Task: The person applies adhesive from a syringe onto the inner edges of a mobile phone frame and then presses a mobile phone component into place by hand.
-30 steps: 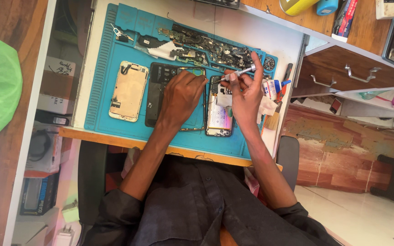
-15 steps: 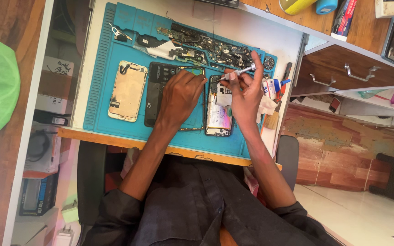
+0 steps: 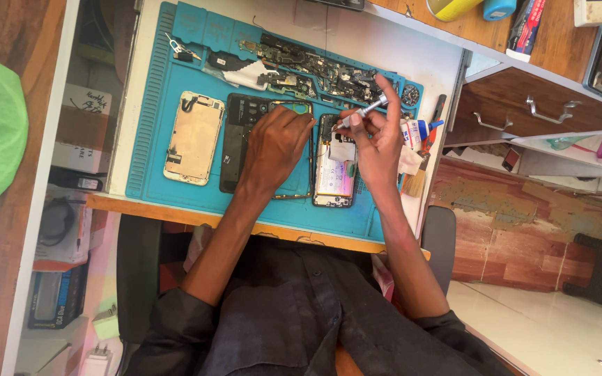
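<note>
Blue silicone covers most of our counter [image 3: 426, 66]: a repair mat [image 3: 155, 139] with ribbed edges and small trays along its far side, where loose circuit parts [image 3: 315, 66] lie. Our left hand [image 3: 273, 146] rests flat, palm down, fingers curled narrow, on a dark opened phone body [image 3: 235, 139], pinning it to the mat without gripping it. Just beside it, to the right, lies the opened phone [image 3: 332, 177] we work on, its pale insides up; our right hand [image 3: 377, 150] hovers over its upper end, fingers pinched around a slim silver screwdriver [image 3: 360, 113] whose tip points down toward the phone's top edge. The phone thus sits between both hands, partly under the right one. Well to the left of the left hand a detached phone back [image 3: 193, 137], cream-coloured, lies flat on the mat. At the mat's right edge, near our right hand, stand a small glue bottle [image 3: 419, 130] with a blue cap and a brush [image 3: 418, 177]. A wooden drawer [image 3: 524, 111] stands open farther right.
</note>
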